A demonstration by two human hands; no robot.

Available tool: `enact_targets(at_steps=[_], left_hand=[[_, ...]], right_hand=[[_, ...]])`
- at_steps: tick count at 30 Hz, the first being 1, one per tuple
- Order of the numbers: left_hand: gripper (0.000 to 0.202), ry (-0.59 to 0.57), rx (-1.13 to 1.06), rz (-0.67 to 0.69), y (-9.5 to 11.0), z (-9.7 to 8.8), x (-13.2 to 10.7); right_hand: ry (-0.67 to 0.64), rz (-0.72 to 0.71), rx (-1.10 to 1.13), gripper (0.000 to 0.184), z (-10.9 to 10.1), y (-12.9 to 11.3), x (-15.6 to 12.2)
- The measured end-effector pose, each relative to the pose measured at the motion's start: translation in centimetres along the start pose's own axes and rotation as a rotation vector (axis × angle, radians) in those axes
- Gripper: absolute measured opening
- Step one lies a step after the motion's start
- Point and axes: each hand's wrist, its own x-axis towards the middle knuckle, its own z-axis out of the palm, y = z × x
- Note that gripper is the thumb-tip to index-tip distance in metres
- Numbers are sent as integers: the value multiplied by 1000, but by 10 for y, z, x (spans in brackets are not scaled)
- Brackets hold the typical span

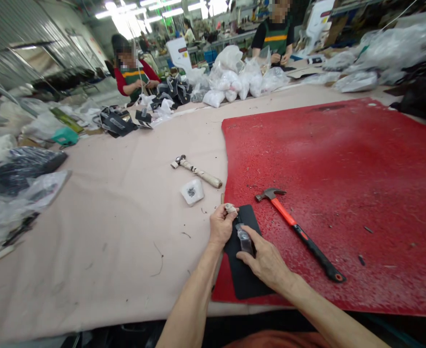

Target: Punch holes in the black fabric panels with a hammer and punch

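Note:
A flat black piece [248, 280] lies on the near left corner of a red mat [343, 183]. My left hand [221, 224] is closed at the piece's upper left edge, its taped thumb pinching something small I cannot make out. My right hand [267, 261] rests on the black piece with its fingers closed on a small clear plastic packet [244, 240]. Just right of my hands, a claw hammer with a red and black handle [300, 232] lies on the mat, untouched.
A second hammer with a taped handle [198, 171] and a small white dish [192, 191] lie on the pink table [107, 232]. Plastic bags [234, 77] and black pieces pile up at the far side, where two people work. More bags lie at the left.

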Motion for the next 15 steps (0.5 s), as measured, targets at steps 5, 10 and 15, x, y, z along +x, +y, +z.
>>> enact_targets(at_steps=[5,10,15], left_hand=[[20,-5,39,1,3,0,0],[16,-12,84,11,5,1,0],[12,-12,130,19,6,1,-1]], right_hand=[[2,2,7,56,1,2,2],[26,-13,8,58,2,-1,1],[32,-19,19,59,2,2,1]])
